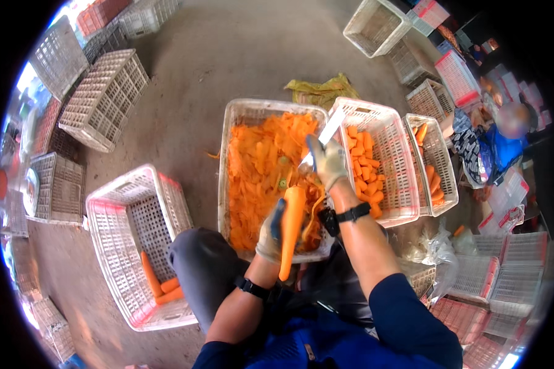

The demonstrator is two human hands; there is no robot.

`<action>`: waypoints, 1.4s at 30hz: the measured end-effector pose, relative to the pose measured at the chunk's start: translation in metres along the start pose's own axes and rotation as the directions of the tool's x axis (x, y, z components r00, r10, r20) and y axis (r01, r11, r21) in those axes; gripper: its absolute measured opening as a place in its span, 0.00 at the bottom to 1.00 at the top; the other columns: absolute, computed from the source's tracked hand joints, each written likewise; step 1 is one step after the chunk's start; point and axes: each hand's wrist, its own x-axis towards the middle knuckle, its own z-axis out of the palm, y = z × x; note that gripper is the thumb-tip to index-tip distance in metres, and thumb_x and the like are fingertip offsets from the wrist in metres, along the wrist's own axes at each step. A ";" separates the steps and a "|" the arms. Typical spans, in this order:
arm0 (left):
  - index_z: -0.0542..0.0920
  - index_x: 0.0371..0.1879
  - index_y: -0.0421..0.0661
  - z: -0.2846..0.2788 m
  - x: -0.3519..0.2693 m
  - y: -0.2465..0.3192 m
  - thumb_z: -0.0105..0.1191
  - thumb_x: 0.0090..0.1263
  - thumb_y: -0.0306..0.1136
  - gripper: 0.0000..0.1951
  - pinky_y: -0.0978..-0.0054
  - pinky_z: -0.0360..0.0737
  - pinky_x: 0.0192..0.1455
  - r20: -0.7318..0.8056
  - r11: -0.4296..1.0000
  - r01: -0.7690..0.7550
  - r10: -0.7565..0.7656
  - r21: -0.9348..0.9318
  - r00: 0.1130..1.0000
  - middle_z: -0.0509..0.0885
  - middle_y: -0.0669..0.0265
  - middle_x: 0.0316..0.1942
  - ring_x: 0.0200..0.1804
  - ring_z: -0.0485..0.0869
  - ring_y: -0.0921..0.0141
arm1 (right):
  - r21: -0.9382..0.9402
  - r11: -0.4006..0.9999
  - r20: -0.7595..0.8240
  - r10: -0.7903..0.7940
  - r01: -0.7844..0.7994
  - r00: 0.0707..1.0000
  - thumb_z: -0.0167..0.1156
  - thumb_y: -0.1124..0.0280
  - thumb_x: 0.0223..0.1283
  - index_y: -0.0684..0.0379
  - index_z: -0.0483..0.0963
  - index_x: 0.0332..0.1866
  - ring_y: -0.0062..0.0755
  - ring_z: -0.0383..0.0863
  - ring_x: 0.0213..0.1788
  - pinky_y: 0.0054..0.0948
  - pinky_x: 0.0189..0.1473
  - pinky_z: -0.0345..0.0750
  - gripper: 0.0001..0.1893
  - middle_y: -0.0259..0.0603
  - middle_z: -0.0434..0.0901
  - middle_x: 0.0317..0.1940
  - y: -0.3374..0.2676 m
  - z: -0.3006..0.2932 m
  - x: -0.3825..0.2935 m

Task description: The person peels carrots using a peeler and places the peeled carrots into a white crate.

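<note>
My left hand (272,233), in a pale glove with dark coating, is closed on a long peeled carrot (292,226), which points down toward my lap. Above and to the right, my right hand (328,159), also gloved, grips a tool with a wide, flat, pale blade or handle (333,124); its lower end is blurred, so its kind is unclear. Both hands are over a plastic crate (222,184) full of orange carrot peelings (258,175). Directly to the right, cut carrot pieces (364,166) lie in a white and red crate (392,147).
A crate (115,258) at left holds several carrots (150,274). Another crate (448,184) with carrots stands at far right, near a seated person (505,143). A yellow sack (325,90) lies beyond the crates. Stacked crates (106,99) line both sides.
</note>
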 end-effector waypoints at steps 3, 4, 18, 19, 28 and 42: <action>0.80 0.51 0.43 0.014 0.006 0.004 0.55 0.73 0.52 0.23 0.75 0.84 0.26 0.029 0.984 0.008 -0.003 -0.177 1.000 0.86 0.59 0.33 0.28 0.86 0.68 | 0.196 0.977 -0.197 -0.043 0.082 0.979 0.58 0.52 0.72 0.61 0.77 0.29 0.18 0.68 0.22 0.27 0.23 0.65 0.22 0.30 0.72 0.19 0.023 -0.008 0.008; 0.80 0.50 0.43 0.009 0.005 0.007 0.55 0.73 0.52 0.23 0.75 0.84 0.25 0.014 0.990 -0.016 0.018 -0.138 1.000 0.86 0.58 0.32 0.28 0.86 0.68 | 0.276 0.960 -0.149 0.005 0.037 0.989 0.58 0.53 0.72 0.61 0.77 0.30 0.18 0.69 0.22 0.26 0.23 0.65 0.21 0.30 0.72 0.19 0.014 -0.009 -0.007; 0.80 0.52 0.41 -0.005 0.008 -0.001 0.53 0.74 0.51 0.23 0.70 0.86 0.40 0.079 0.984 -0.042 0.056 -0.172 0.995 0.87 0.59 0.37 0.35 0.86 0.66 | 0.182 0.893 -0.046 -0.411 0.412 0.911 0.68 0.68 0.63 0.62 0.77 0.32 0.38 0.79 0.22 0.34 0.25 0.73 0.10 0.42 0.78 0.23 -0.011 0.020 -0.108; 0.80 0.52 0.42 -0.013 0.006 -0.001 0.53 0.75 0.51 0.23 0.70 0.86 0.39 0.052 0.990 -0.022 0.030 -0.137 0.998 0.87 0.59 0.37 0.35 0.86 0.66 | 0.291 0.927 -0.017 -0.242 0.236 0.970 0.63 0.62 0.68 0.63 0.77 0.32 0.33 0.74 0.17 0.33 0.21 0.69 0.14 0.39 0.75 0.18 -0.012 0.022 -0.078; 0.81 0.49 0.42 -0.001 0.005 0.011 0.51 0.75 0.55 0.25 0.70 0.84 0.23 0.021 0.986 -0.063 0.067 -0.157 0.998 0.87 0.57 0.33 0.24 0.86 0.66 | 0.454 0.887 0.025 0.087 -0.089 0.996 0.59 0.58 0.71 0.60 0.76 0.34 0.20 0.72 0.20 0.27 0.21 0.68 0.15 0.32 0.76 0.23 -0.008 -0.007 -0.052; 0.78 0.53 0.42 -0.016 0.006 0.002 0.50 0.77 0.51 0.22 0.74 0.84 0.30 0.006 0.988 -0.134 0.134 0.075 0.991 0.86 0.60 0.37 0.31 0.86 0.69 | 0.125 0.985 0.048 -0.126 0.119 0.991 0.63 0.57 0.68 0.63 0.77 0.29 0.33 0.78 0.21 0.37 0.23 0.70 0.19 0.40 0.77 0.21 -0.013 0.022 -0.073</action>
